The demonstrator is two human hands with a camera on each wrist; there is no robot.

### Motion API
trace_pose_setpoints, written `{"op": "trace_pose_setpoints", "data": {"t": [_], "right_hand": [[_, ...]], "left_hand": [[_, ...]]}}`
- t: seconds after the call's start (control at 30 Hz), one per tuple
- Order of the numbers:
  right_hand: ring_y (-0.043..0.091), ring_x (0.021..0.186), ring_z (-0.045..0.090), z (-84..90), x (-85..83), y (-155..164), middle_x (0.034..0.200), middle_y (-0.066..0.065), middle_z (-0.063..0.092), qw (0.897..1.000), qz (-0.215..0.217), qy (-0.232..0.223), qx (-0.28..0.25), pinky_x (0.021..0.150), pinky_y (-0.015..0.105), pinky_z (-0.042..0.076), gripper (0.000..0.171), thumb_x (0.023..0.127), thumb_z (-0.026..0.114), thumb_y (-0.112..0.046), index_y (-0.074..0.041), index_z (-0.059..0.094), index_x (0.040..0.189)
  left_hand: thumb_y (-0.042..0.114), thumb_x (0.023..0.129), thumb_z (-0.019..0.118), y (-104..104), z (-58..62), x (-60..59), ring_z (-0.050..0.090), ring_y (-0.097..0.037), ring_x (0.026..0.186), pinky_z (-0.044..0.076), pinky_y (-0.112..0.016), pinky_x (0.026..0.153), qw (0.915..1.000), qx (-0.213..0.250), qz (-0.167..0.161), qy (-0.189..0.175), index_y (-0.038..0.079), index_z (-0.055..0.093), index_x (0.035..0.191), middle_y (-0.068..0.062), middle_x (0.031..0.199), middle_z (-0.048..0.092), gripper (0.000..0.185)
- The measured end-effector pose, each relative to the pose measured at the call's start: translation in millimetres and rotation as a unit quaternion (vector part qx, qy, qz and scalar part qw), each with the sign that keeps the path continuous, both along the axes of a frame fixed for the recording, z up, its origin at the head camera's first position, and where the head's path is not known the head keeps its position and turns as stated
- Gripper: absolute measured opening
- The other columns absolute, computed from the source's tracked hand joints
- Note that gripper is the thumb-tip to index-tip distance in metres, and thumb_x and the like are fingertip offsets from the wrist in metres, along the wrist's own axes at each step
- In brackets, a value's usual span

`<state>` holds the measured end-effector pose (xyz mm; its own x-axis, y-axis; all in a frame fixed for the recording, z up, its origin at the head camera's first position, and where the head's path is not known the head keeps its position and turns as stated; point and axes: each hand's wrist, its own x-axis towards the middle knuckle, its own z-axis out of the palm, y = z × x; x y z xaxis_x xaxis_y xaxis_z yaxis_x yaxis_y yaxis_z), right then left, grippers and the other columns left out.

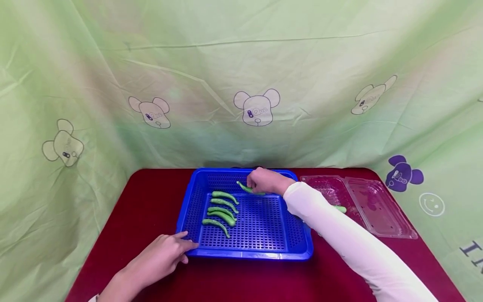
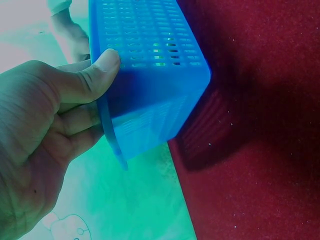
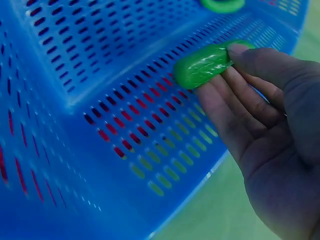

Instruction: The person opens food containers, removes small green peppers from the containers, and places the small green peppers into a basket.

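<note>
A blue perforated plastic basket (image 1: pixel 247 255) stands on the dark red tabletop. At its near left corner my left hand (image 1: pixel 166 251) grips the rim; in the left wrist view the thumb (image 2: pixel 102 70) lies against the outer wall. Toward the basket's far side, my right hand (image 1: pixel 266 181) pinches a long, curved green pepper (image 1: pixel 244 187) between thumb and fingers. The right wrist view shows that glossy pepper (image 3: pixel 205 65) close to the perforated wall. Several similar peppers (image 1: pixel 222 215) lie in a column on the basket floor, left of the middle.
Right of the basket sits an open clear plastic clamshell box (image 1: pixel 381 205), partly hidden by my right sleeve (image 1: pixel 328 214). Another green piece (image 1: pixel 341 208) shows beside the sleeve, at the box. Light green curtains (image 1: pixel 207 138) with printed bear heads surround the table's back and sides.
</note>
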<state>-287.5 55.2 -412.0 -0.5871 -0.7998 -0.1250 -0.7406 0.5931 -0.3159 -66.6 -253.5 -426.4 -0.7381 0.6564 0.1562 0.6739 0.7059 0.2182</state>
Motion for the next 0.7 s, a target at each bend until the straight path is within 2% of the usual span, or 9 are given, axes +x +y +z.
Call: {"op": "trace_pose_setpoints", "data": {"t": [0.07, 0.13, 0.37, 0.5, 0.7], "right_hand": [[0.008, 0.059, 0.02, -4.5, 2.2, -2, 0.063, -0.009, 0.023, 1.0, 0.007, -0.007, 0.017, 0.057, 0.022, 0.017, 0.042, 0.075, 0.064, 0.01, -0.016, 0.034, 0.062], [0.009, 0.06, 0.013, -8.4, 4.0, -3, 0.064, -0.008, 0.015, 0.999, 0.011, -0.008, 0.032, 0.058, 0.024, 0.011, 0.048, 0.075, 0.062, 0.011, -0.018, 0.026, 0.063], [0.009, 0.058, 0.015, -22.4, 8.9, -5, 0.063, -0.01, 0.015, 0.996, 0.005, 0.005, 0.09, 0.054, 0.024, 0.011, 0.046, 0.074, 0.059, 0.011, -0.02, 0.028, 0.059], [0.009, 0.058, 0.017, -32.1, 9.8, -6, 0.062, -0.011, 0.014, 0.995, 0.008, 0.01, 0.101, 0.054, 0.025, 0.011, 0.047, 0.073, 0.059, 0.012, -0.02, 0.027, 0.059], [0.01, 0.058, 0.021, -40.4, 9.9, -8, 0.063, -0.01, 0.018, 0.994, -0.009, 0.016, 0.111, 0.054, 0.026, 0.014, 0.048, 0.073, 0.062, 0.011, -0.021, 0.029, 0.06]], "left_hand": [[-0.006, 0.077, 0.08, 0, 0.0, -0.3, 0.076, -0.033, 0.103, 0.062, -0.049, 0.092, 1.0, 0.001, -0.001, 0.0, 0.006, 0.079, 0.108, 0.012, 0.077, 0.073, 0.033], [-0.006, 0.077, 0.08, 0, 0.2, -0.3, 0.076, -0.033, 0.104, 0.062, -0.049, 0.092, 1.0, -0.001, -0.001, -0.001, 0.006, 0.079, 0.108, 0.011, 0.077, 0.073, 0.033], [-0.006, 0.078, 0.08, -1, 2.0, -0.3, 0.076, -0.034, 0.105, 0.062, -0.049, 0.091, 1.0, -0.002, 0.005, -0.007, 0.006, 0.079, 0.108, 0.012, 0.077, 0.073, 0.033], [-0.005, 0.078, 0.08, -1, 1.8, -0.7, 0.076, -0.034, 0.105, 0.062, -0.048, 0.091, 1.0, -0.002, 0.002, -0.003, 0.006, 0.079, 0.108, 0.012, 0.077, 0.073, 0.032], [-0.003, 0.078, 0.081, -1, 1.3, -0.4, 0.076, -0.034, 0.104, 0.063, -0.047, 0.089, 1.0, -0.002, 0.001, 0.002, 0.007, 0.08, 0.108, 0.011, 0.08, 0.075, 0.032]]}}
